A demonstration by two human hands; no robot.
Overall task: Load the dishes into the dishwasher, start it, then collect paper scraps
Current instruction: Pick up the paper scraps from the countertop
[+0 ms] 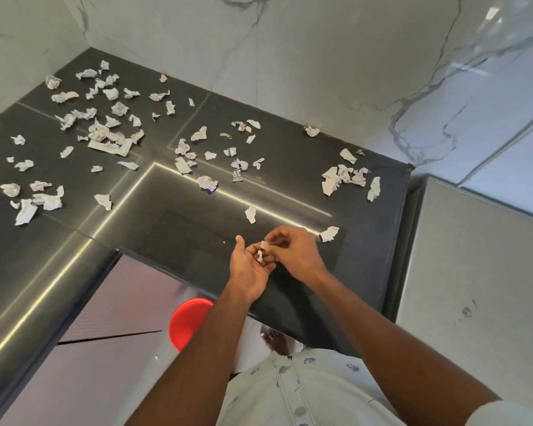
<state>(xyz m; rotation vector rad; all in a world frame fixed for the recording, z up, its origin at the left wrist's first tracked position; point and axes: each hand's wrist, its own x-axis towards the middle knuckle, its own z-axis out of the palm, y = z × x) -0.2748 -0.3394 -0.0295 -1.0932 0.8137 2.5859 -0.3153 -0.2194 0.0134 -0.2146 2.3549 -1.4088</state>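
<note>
Many crumpled white paper scraps (105, 139) lie scattered over the dark L-shaped countertop (179, 229). My left hand (250, 269) is cupped palm up over the counter's near edge, with small paper scraps (260, 256) lying in its fingers. My right hand (293, 253) is right beside it, pinching a small white scrap (265, 245) over the left palm. Loose scraps lie close by: one (329, 233) just right of my right hand and one (251, 214) just beyond both hands.
Marble walls (290, 56) close the counter at the back and left. A grey appliance top (474, 287) stands to the right of the counter. A red round object (188, 321) sits on the floor below the counter edge. A small yellow rubber band (226, 135) lies among the scraps.
</note>
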